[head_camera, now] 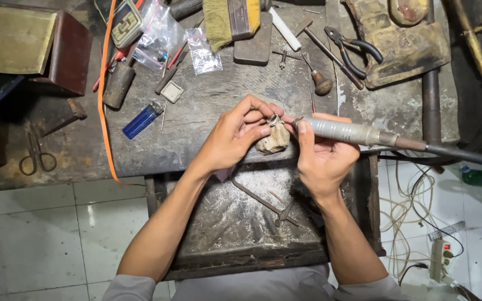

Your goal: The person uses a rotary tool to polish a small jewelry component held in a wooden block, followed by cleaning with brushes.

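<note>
Seen from our head camera, we work at a scarred, dusty surface point(224, 106). Our left hand point(235, 136) pinches a small metal ring point(274, 119) between thumb and fingertips, bracing it on a worn wooden bench peg point(273, 140) near the middle of the picture. Our right hand point(322, 159) is closed around a grey rotary handpiece point(347, 131), whose tip meets the ring from three o'clock; its dark flexible shaft point(464, 155) runs off toward the right edge.

Below the hands, at six o'clock, a metal catch tray point(235, 217) holds silvery filings and a thin tool. Toward ten o'clock lie a blue lighter point(141, 120) and small clear plastic bags point(202, 51); scissors point(36, 156) sit at nine o'clock. Pliers point(355, 50) and a small hammer point(330, 53) rest at one o'clock. A power strip point(442, 259) with tangled cords lies on the tiled floor at four o'clock.

We judge the risk plain: fingertips sit right beside the spinning tip, so a slip off the ring could nick them, and a loose pinch could let the ring spin away into the filings.
</note>
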